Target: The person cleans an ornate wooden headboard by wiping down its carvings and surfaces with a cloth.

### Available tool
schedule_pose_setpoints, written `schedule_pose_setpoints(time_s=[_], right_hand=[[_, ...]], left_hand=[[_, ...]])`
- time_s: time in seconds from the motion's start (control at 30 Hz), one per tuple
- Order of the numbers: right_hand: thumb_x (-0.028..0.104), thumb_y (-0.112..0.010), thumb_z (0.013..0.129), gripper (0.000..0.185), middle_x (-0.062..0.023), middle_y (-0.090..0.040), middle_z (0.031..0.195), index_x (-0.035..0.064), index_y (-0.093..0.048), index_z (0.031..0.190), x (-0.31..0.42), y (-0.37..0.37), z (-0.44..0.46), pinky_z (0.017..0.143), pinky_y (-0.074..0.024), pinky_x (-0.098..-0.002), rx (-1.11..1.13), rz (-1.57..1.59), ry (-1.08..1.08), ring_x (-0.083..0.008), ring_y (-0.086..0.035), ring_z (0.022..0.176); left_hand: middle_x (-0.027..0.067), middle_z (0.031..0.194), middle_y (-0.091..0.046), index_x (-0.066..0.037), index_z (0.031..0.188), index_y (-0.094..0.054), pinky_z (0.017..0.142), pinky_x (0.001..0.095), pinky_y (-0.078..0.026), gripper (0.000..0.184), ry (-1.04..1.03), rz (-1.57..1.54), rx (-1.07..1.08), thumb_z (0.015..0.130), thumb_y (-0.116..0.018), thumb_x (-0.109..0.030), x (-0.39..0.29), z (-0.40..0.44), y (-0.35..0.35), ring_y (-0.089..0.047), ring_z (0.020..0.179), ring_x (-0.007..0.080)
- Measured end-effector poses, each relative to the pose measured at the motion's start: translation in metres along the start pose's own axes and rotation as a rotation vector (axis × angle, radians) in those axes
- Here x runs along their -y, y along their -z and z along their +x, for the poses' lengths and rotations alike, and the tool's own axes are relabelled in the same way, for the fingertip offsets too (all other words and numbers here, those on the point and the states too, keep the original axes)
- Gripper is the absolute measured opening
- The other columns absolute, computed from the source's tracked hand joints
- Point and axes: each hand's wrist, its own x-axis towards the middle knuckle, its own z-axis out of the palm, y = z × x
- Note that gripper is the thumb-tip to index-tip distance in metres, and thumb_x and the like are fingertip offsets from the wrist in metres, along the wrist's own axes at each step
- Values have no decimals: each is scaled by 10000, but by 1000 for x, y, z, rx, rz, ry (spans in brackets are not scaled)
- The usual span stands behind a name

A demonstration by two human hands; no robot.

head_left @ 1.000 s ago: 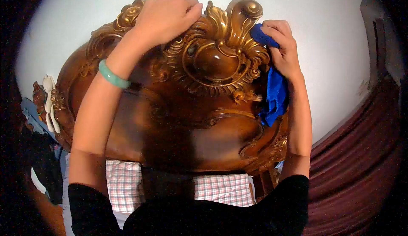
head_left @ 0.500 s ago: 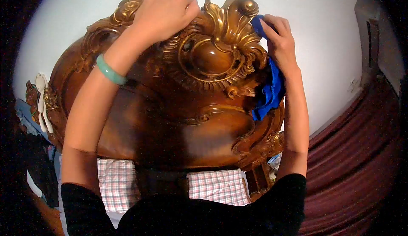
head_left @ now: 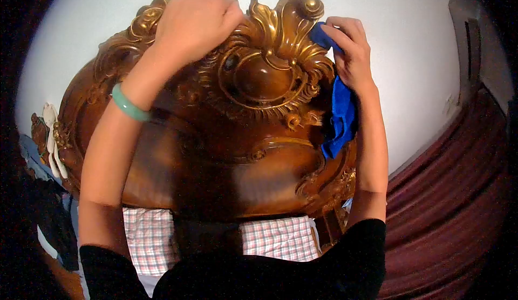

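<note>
A dark brown carved headboard (head_left: 264, 81) with gold-touched scrolls and leaves fills the middle of the head view. Over its top edge, left of the central crest, my left hand (head_left: 199, 22) is closed, with the fingertips hidden behind the wood. A green bangle (head_left: 129, 104) circles that wrist. At the crest's right side, my right hand (head_left: 352, 51) pinches a blue cloth (head_left: 341, 111). Part of the cloth presses against the carving below the top scroll, and the rest hangs down beside my wrist.
Two plaid pillows (head_left: 148, 240) lie below the headboard. A dark red curtain (head_left: 431, 208) hangs at the right, beside the white wall (head_left: 410, 57). At the far left are a pale long-limbed doll (head_left: 51, 138) and some dark clothing (head_left: 51, 208).
The view has shifted slightly, moving the headboard and both arms a little left. The cloth's hanging part has swung and looks narrower. Both hands keep their holds.
</note>
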Motion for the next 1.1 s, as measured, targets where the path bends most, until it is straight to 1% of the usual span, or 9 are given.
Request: schedule_pose_setpoints(time_s=[0.23, 0.33, 0.4, 0.5, 0.53, 0.8, 0.97, 1.03, 1.1], right_hand=[[-139, -463, 527, 491, -95, -581, 1016, 55, -620, 950, 12, -1, -8, 881, -413, -358, 13, 296, -148, -292, -509, 987], [-105, -447, 541, 442, -110, -601, 966, 41, -621, 919, 6, 4, -18, 838, -431, -363, -128, 128, -151, -301, -527, 923], [-68, -455, 539, 386, -122, -612, 873, 42, -627, 866, 8, 10, -23, 806, -442, -368, -219, 41, -105, -306, -538, 854], [-20, -519, 537, 317, -67, -614, 850, 67, -632, 821, 28, 8, -29, 695, -475, -356, -134, -93, -9, -273, -548, 837], [43, -565, 594, 252, -40, -618, 874, 93, -635, 831, 29, 6, -32, 649, -482, -348, -129, -204, -6, -259, -555, 838], [145, -568, 671, 254, -8, -616, 955, 161, -643, 914, 39, 9, -35, 656, -474, -325, 29, -313, 235, -238, -557, 855], [78, -578, 645, 294, -54, -618, 963, 105, -628, 934, 28, 7, -32, 725, -474, -375, -39, -189, 56, -284, -563, 873], [4, -545, 623, 340, -100, -613, 959, 48, -614, 953, 32, 4, -27, 794, -460, -406, -155, -160, -28, -323, -559, 891], [-18, -528, 629, 363, -137, -609, 983, 14, -602, 983, 28, 2, -20, 819, -455, -412, -266, -180, -49, -334, -560, 906]], left_hand=[[93, 885, -595, -91, 911, -613, 667, 441, -480, 350, -9, 43, 34, 910, -328, -294, 1, 0, 1, -592, 763, 323], [117, 881, -596, -91, 922, -590, 668, 455, -476, 338, -48, -9, -7, 916, -319, -293, 5, 1, -1, -591, 777, 336], [152, 844, -601, -84, 914, -561, 671, 472, -470, 335, -65, 90, 180, 921, -304, -298, 6, 3, 7, -590, 775, 355], [178, 814, -605, -74, 891, -541, 673, 487, -463, 349, -100, 23, 207, 925, -285, -309, 7, 5, 8, -588, 765, 371], [178, 814, -605, -74, 891, -541, 673, 487, -463, 349, -100, 24, 204, 925, -285, -309, 7, 5, 8, -588, 765, 371], [172, 719, -620, -81, 864, -580, 619, 498, -468, 355, -35, 2, 130, 907, -311, -310, 0, 1, 7, -595, 666, 384], [187, 745, -619, -75, 896, -586, 639, 494, -466, 340, -133, 78, 138, 919, -323, -288, 11, 4, 8, -593, 686, 389], [196, 767, -618, -71, 923, -593, 677, 490, -463, 355, -307, -57, 229, 937, -313, -289, 24, 8, 13, -593, 729, 386], [191, 774, -620, -76, 945, -601, 701, 485, -459, 365, -281, -16, 264, 942, -310, -298, 37, 8, 22, -590, 748, 383]])
